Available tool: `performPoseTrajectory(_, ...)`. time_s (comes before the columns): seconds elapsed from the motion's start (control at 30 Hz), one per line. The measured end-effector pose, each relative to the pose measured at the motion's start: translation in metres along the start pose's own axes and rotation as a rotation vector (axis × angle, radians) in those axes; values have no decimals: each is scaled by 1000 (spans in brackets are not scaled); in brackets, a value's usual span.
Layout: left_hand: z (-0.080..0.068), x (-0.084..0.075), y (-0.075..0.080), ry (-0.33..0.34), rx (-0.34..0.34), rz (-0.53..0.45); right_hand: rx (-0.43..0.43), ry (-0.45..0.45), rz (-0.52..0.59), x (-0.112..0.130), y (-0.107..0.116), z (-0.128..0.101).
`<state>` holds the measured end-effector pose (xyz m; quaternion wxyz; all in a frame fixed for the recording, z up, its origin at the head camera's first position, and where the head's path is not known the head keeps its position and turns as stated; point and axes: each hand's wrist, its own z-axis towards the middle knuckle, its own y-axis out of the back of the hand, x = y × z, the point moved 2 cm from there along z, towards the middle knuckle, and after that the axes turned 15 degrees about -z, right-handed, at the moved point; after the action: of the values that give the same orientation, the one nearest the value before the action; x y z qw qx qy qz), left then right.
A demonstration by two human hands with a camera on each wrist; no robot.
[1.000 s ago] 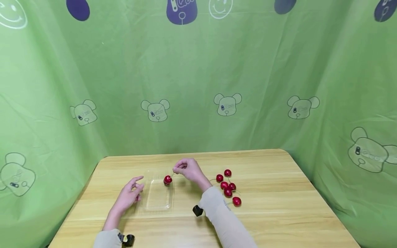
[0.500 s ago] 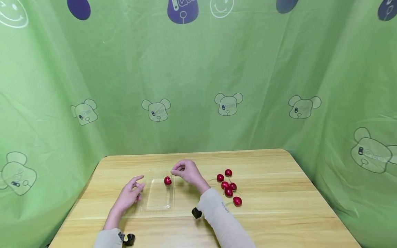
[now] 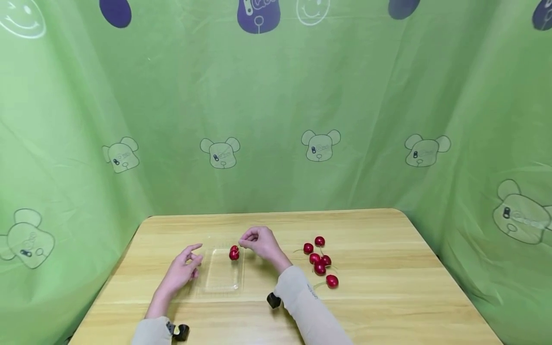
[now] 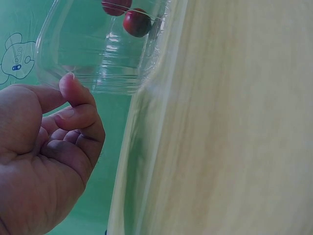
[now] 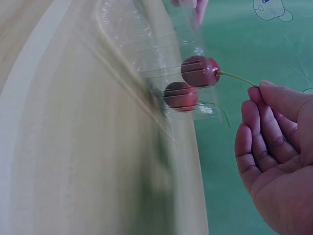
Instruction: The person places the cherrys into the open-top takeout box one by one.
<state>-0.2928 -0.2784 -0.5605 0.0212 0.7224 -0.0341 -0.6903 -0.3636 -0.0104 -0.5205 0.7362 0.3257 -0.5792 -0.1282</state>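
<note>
My right hand (image 3: 260, 242) pinches the thin green stem of a red cherry (image 5: 200, 71) between thumb and forefinger. This cherry hangs at the right part of a clear plastic container (image 3: 222, 289), close to a second cherry (image 5: 181, 97) in it. In the left wrist view both cherries show through the see-through wall. At the container's left side is my left hand (image 3: 181, 267), its fingers loosely bent and fingertips right at the rim, gripping nothing.
Several loose cherries with stems (image 3: 319, 269) lie in a group on the wooden table (image 3: 388, 297), right of my right forearm. Green printed cloth (image 3: 267, 191) stands behind the table and on both sides. Each wrist bears a small black device (image 3: 273, 300).
My right hand has come slightly lower and nearer, bringing the held cherry down beside the other one. The left hand keeps its place at the container. The head view has shifted a little.
</note>
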Motion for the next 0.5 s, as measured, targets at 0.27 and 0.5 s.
performPoseTrajectory(0.27,0,1,-1,-1,3,1,-21,-8,6,-4,-3,-2)
performPoseTrajectory(0.5,2,1,-1,5,-5,-17,-12,-18,-1,-5,-10,-2)
